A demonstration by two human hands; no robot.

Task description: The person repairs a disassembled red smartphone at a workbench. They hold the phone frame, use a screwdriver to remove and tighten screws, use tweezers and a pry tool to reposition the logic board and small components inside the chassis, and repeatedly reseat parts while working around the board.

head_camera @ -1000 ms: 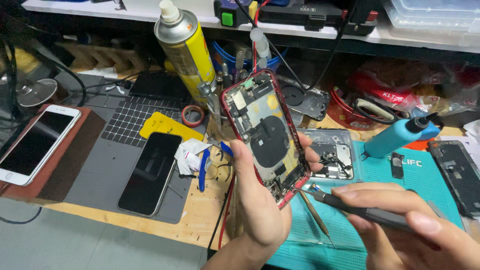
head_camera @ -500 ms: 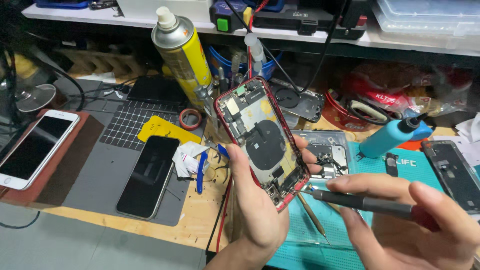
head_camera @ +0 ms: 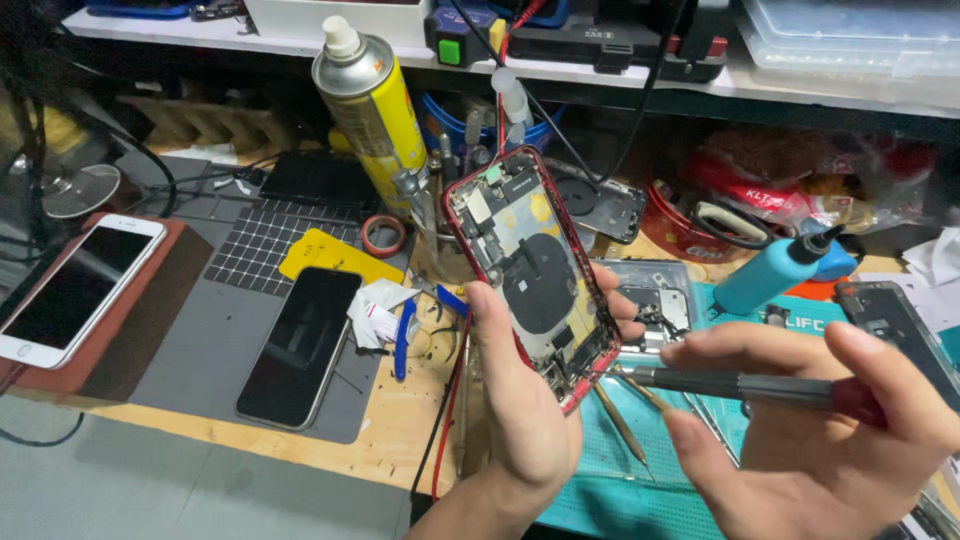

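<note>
An opened red phone (head_camera: 533,275), back removed and innards bare, sits upright in the left hand (head_camera: 525,420), fingers clamped round its edges above the desk (head_camera: 400,430). The right hand (head_camera: 800,440) pinches a dark screwdriver (head_camera: 735,385), tip at the phone's lower right edge. A slip there could gouge the board or fling a tiny screw. Right of the phone, a clear tray (head_camera: 650,295) holds small loose parts; behind it, a blue tub (head_camera: 470,125) holds upright tools.

a: we lose our right hand (head_camera: 820,440) past the bottom edge, and the screwdriver (head_camera: 740,385) tip behind the opened red phone (head_camera: 530,270).

b: we also can't see that phone's lower edge inside our left hand (head_camera: 520,420) grip.
</note>
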